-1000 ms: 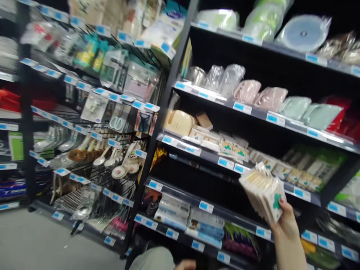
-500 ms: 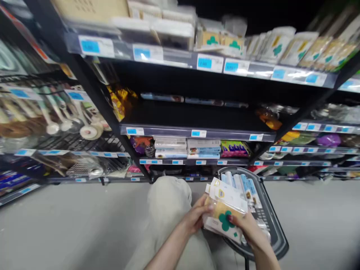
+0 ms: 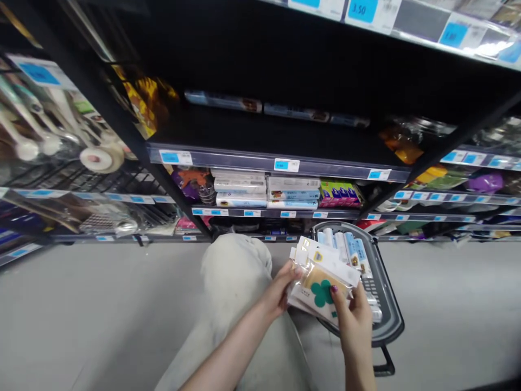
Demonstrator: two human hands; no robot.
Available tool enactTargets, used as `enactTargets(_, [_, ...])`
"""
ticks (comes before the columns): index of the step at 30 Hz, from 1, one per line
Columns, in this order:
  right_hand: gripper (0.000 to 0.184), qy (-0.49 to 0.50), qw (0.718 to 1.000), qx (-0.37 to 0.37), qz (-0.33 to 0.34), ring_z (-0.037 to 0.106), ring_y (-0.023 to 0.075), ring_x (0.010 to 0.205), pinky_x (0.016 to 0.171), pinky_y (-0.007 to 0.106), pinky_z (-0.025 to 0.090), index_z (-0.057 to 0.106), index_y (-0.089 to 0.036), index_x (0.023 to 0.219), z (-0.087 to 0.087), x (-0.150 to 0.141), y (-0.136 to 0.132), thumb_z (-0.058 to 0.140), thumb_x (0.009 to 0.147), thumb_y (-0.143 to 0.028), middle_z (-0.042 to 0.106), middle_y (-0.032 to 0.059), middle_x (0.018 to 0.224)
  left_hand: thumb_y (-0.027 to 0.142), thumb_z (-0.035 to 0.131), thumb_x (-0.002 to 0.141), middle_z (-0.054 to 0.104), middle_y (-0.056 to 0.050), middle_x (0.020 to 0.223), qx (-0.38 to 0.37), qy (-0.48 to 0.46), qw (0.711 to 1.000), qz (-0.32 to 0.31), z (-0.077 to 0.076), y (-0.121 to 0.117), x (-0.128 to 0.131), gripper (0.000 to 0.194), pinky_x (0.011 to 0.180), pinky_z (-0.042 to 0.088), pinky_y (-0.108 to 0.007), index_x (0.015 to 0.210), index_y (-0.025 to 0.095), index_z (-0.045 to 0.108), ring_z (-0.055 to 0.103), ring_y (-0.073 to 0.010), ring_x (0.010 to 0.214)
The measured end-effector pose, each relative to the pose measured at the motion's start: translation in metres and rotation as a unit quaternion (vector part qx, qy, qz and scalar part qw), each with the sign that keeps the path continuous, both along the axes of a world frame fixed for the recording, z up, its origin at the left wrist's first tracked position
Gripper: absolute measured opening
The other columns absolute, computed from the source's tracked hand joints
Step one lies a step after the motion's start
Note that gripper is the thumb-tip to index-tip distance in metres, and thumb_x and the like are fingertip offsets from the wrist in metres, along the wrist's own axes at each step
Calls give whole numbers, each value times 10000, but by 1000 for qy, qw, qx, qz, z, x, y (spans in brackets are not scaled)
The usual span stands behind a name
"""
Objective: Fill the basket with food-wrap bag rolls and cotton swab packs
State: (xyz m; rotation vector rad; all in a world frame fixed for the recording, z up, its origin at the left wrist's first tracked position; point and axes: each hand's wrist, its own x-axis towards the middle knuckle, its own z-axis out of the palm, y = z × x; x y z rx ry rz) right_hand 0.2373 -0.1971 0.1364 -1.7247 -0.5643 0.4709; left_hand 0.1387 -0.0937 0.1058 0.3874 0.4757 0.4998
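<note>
Both hands hold a small stack of flat, clear-wrapped packets (image 3: 305,293) above a shopping basket. The front packet has a white top card and a green clover-like print over a tan area. My left hand (image 3: 283,288) is closed on the stack's left edge. At the right edge, my right hand (image 3: 353,317) grips it too, its thumb lying across the printed front. Behind and partly below the packets is the dark grey basket (image 3: 393,326), holding several white and blue wrapped rolls (image 3: 353,252). The stack hides part of the basket's contents.
A black shelf unit (image 3: 244,146) with price tags stands ahead. Wrapped rolls (image 3: 240,187) and a green and purple pack (image 3: 340,194) lie on a lower shelf. Kitchen utensils (image 3: 52,141) hang at left. My bent knee (image 3: 236,271) is left of the basket, over grey floor (image 3: 101,304).
The view has moved, so the upper shelf's goods have slid out at the top. The packets remain in both hands, and my right hand has turned more upright at their right edge.
</note>
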Motion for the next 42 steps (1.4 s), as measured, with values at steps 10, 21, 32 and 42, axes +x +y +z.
enactTargets(10, [618, 49, 997, 50, -12, 596, 241, 1029, 834, 328, 513, 460, -221, 1308, 1, 2, -4, 670, 752, -392, 588, 86, 1229, 176, 697, 548, 686, -46, 906, 3, -52, 999, -6, 5, -2, -9, 581, 536, 476, -221, 1100, 195, 514, 650, -172, 696])
enactTargets(21, [566, 13, 991, 90, -95, 587, 220, 1063, 903, 365, 482, 403, -242, 1330, -13, -3, 4, 580, 820, -414, 570, 62, 1256, 94, 782, 466, 666, -74, 1053, 48, -80, 996, -7, 12, 0, -14, 676, 766, 503, -323, 1067, 212, 496, 644, -264, 951])
enactTargets(32, [614, -1, 997, 41, -61, 644, 238, 886, 750, 334, 542, 529, -176, 1211, 17, 6, -3, 725, 681, -417, 654, 106, 1082, 33, 643, 454, 697, -55, 969, 18, -35, 999, 1, 12, 2, -13, 614, 677, 502, -264, 1032, 189, 505, 653, -254, 905])
enactTargets(42, [575, 76, 996, 10, 54, 646, 260, 930, 755, 351, 546, 546, -211, 1179, 27, 25, -25, 757, 663, -350, 679, 91, 1044, 54, 641, 471, 697, -64, 1002, 29, -26, 999, 4, 17, 3, -15, 592, 725, 516, -299, 1032, 184, 505, 643, -277, 961])
